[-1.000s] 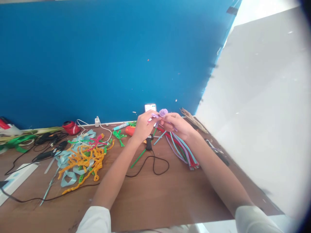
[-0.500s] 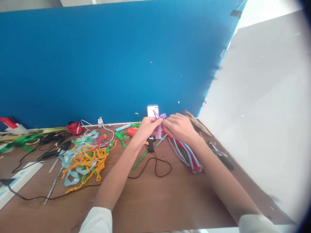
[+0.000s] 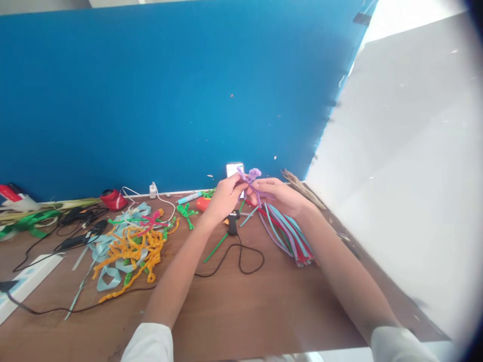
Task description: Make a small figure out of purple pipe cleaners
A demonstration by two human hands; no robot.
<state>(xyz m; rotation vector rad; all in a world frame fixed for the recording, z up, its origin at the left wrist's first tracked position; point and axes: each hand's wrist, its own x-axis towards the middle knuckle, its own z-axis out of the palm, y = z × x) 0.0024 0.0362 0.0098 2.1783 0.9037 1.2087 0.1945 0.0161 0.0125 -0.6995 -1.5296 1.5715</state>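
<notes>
Between my two hands is a purple pipe-cleaner figure (image 3: 254,174) with a coiled head and thin strands sticking out. My left hand (image 3: 225,195) pinches its left side with thumb and fingers. From the right, my right hand (image 3: 277,193) grips its strands, fingers bent around them. Behind the figure stands a phone (image 3: 234,169) with a lit screen, partly covered. Just below the hands lies a black glue gun (image 3: 233,223) with a green stick beside it. A bundle of coloured pipe cleaners (image 3: 289,234) rests under my right wrist.
To the left spreads a tangle of orange pipe cleaners (image 3: 141,251) and light blue ribbon (image 3: 109,279). A green twisted figure (image 3: 186,211) lies near a marker (image 3: 189,197). A white power strip (image 3: 32,281) and black cables occupy the left side. A blue panel (image 3: 169,100) rises behind.
The purple figure has turned and tilted between my hands, its coiled head now showing more clearly. My right hand has rolled from knuckles-up to a more opened grip. The view has shifted slightly.
</notes>
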